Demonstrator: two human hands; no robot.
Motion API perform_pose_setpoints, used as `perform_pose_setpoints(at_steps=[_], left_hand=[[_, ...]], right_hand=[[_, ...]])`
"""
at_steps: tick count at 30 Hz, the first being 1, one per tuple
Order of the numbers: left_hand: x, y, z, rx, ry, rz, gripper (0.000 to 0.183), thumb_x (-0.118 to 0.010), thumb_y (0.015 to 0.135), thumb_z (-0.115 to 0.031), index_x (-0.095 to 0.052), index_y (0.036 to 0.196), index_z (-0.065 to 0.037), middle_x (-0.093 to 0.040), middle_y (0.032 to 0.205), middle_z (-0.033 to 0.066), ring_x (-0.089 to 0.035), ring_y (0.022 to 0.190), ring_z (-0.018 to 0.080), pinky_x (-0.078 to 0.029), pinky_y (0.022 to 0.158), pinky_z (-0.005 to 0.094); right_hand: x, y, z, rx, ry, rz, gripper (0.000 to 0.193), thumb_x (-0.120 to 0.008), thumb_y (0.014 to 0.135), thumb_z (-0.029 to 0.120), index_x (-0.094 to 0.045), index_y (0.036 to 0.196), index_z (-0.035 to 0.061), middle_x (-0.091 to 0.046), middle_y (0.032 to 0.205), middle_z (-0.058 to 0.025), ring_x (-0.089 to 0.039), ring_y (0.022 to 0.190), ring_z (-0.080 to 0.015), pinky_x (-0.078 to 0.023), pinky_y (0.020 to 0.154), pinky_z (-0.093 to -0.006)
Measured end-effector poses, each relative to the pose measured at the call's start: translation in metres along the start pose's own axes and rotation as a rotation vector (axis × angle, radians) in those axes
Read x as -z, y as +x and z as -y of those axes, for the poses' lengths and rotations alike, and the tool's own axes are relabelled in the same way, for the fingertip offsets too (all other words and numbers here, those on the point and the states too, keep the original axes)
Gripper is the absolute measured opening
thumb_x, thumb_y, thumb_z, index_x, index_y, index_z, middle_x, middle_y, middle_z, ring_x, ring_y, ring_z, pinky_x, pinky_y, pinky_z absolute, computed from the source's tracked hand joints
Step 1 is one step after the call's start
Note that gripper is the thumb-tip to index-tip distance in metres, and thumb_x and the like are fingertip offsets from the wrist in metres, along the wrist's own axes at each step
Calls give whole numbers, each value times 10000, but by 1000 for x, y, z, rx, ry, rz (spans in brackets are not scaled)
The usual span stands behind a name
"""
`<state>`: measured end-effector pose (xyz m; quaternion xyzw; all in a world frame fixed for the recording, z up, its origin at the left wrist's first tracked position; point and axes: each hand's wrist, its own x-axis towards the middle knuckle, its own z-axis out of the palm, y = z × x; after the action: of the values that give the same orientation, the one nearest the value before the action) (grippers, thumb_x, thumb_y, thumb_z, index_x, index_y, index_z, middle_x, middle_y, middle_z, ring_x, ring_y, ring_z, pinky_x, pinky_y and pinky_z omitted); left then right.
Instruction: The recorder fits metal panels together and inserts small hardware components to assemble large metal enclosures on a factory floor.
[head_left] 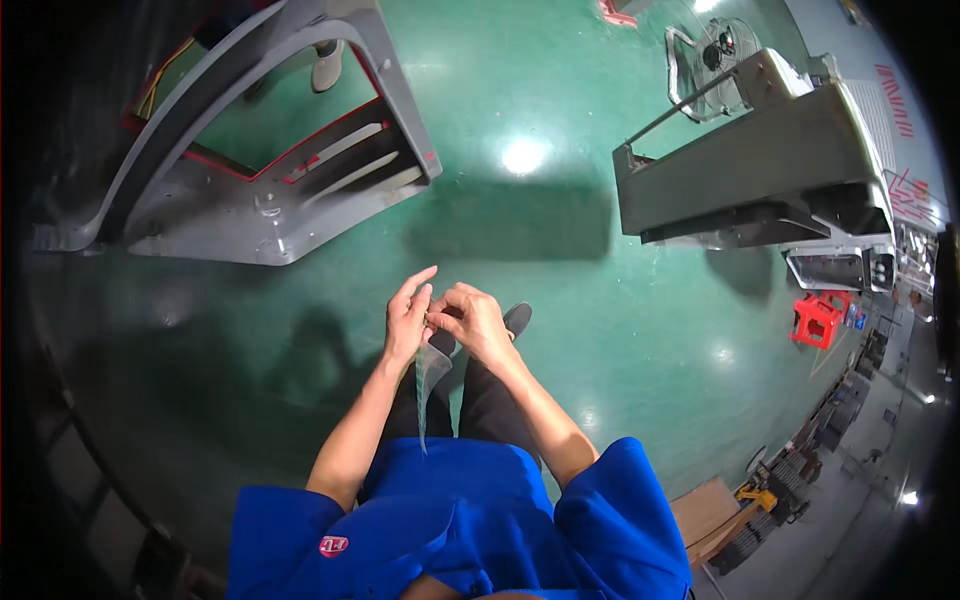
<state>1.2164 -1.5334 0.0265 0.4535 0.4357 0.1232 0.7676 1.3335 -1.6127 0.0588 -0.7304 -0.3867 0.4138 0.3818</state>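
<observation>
A strip of clear plastic film, perhaps a small bag [430, 374], hangs in front of my legs from between my two hands. My left hand [407, 318] pinches its upper end near the thumb, with the other fingers partly stretched out. Bent fingers and thumb of my right hand [474, 318] are pressed together at the same spot, close against the left. Whatever else lies between the fingertips is too small to make out. Both hands are held in the air above the green floor [540, 380].
At the far left stands a large grey frame [265, 225] with red edges; another person's shoe [327, 70] shows through it. A grey machine housing [750, 160] stands at the right, with a floor fan [722, 48] behind and a red stool [816, 321] nearer.
</observation>
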Motion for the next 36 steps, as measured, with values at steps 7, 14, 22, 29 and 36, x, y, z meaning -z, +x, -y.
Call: perform_pose_setpoints(at_steps=[7,14,22,29,36], left_hand=[[-64,-4,8,11,2,64,303,-416,986,-207,-532,1221,-54,-475,580,-37,-360,395,22,-269,342,178],[-166,-16,28,46,21,164,362,-426,977,-298,-540,1209,-44,-584,675,18,-408,420,21,-269,343,163],[-284,-29,56,75,-116,355,276,-506,942,-236,-593,1045,4,-595,721,35,-424,425,34,-286,345,167],[-393,-26,11,125,-104,412,309,-515,937,-209,-536,1165,-1,-421,573,-42,-322,401,41,-251,345,194],[-473,79,-83,-242,62,280,621,-548,892,-99,-245,1431,-44,-454,602,2,-413,468,76,-310,381,211]], right_hand=[[46,-41,-19,-40,136,-115,156,-716,732,99,-644,823,-6,-547,745,-70,-595,651,-175,-472,597,-310],[126,-95,-53,57,-78,-272,124,-708,724,132,-649,759,29,-545,719,-87,-594,662,-241,-470,619,-351],[230,-176,-92,115,124,-433,58,-682,751,54,-649,783,20,-613,769,-70,-621,663,-142,-492,598,-276],[347,-198,-113,115,594,-550,77,-625,833,40,-567,815,-7,-602,657,-27,-574,621,-61,-461,551,-221],[446,-165,-94,348,375,-706,86,-657,795,39,-640,861,-13,-638,708,-48,-594,640,-79,-477,615,-235]])
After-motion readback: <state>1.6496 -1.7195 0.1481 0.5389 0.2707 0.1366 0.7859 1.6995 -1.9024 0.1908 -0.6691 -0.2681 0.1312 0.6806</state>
